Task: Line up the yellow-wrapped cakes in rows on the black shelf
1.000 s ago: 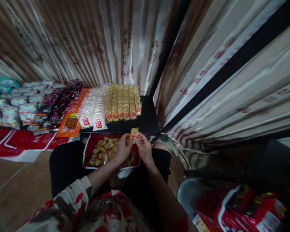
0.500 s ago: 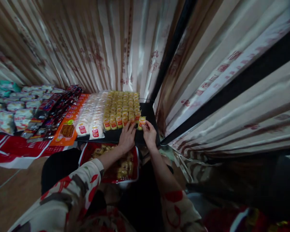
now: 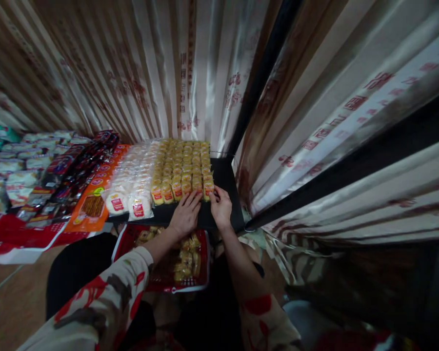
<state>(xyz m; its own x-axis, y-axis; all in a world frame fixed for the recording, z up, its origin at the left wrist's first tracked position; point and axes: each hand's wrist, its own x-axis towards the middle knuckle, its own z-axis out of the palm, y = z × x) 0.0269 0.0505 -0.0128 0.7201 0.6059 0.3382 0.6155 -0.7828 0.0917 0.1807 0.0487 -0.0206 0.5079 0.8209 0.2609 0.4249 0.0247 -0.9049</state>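
Small yellow snack packets (image 3: 176,187) with red and white labels stand in close rows on a black tabletop (image 3: 225,175). My left hand (image 3: 186,212) lies with fingers stretched out against the front of these rows, holding nothing. At the right front corner, my right hand (image 3: 221,208) pinches the side of one yellow snack packet (image 3: 208,187), which stands in line with the others. Below the table edge, a red basket (image 3: 206,263) on my lap holds more yellow packets (image 3: 186,261), partly hidden by my left forearm.
White snack packets (image 3: 139,204) sit left of the yellow rows, then an orange bag (image 3: 91,207), dark packs (image 3: 58,180) and more white bags (image 3: 20,183). Pleated printed curtains (image 3: 161,73) hang behind and to the right, with a dark pole (image 3: 261,87) at the corner.
My right hand has moved left with the yellow packet, from apart on the right to the end of the front row. My left hand has shifted slightly left and stays by the rows.
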